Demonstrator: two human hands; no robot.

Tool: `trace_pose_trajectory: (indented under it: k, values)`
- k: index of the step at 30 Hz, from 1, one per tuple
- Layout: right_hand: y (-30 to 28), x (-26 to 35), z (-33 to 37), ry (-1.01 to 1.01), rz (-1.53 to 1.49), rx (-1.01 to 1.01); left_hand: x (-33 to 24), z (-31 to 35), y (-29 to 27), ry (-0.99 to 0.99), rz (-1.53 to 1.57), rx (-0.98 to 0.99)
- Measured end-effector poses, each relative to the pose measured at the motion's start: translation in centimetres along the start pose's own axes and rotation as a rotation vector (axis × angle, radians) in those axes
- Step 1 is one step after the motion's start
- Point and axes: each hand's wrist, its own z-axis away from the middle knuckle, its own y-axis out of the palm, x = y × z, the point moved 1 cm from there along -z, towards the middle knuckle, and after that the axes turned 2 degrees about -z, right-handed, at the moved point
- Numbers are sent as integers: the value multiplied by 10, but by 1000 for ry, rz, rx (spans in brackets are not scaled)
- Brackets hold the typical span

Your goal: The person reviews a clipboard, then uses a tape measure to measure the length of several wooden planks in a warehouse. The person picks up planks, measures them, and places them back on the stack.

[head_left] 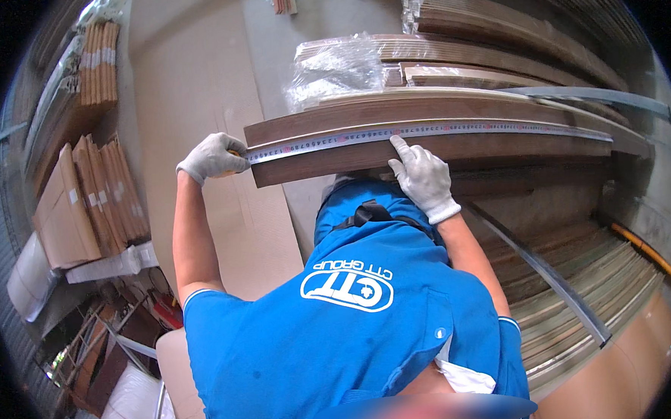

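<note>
My left hand (213,158), in a light grey work glove, is closed around the case of a tape measure at the left end of a long brown board (325,162). Little of the case shows between the fingers. The extended silver tape blade (490,128) lies lengthwise along the board, running far to the right. My right hand (425,180), gloved alike, rests over the board's near edge, its index finger stretched out onto the blade and its other fingers partly bent. Nothing is visibly held in it.
Stacked brown boards (494,46), partly wrapped in clear plastic film (339,65), lie beyond. A grey metal bar (543,271) slants at the right, above more stacked lengths (583,310). Flattened cardboard (192,73) covers the floor at left, beside upright wrapped bundles (96,195).
</note>
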Motion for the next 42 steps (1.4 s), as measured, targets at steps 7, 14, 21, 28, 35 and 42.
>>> trace_pose_trajectory:
  k: [7,14,21,28,35,42]
  values:
    - [-1,-2,3,77,-34,20,-29,11,-6,195,81,5]
    - [-6,-19,16,535,-730,-87,-83,2,10,227,80,45]
    - [-9,-54,19,933,-1707,-365,-140,-11,41,412,62,-17]
    - [-12,-69,34,893,-1636,-538,-200,-12,81,466,152,7]
    - [-23,-50,49,832,-1483,-494,-237,-4,114,530,336,79]
    - [-44,-58,90,799,-1485,-585,-240,-3,151,483,263,125]
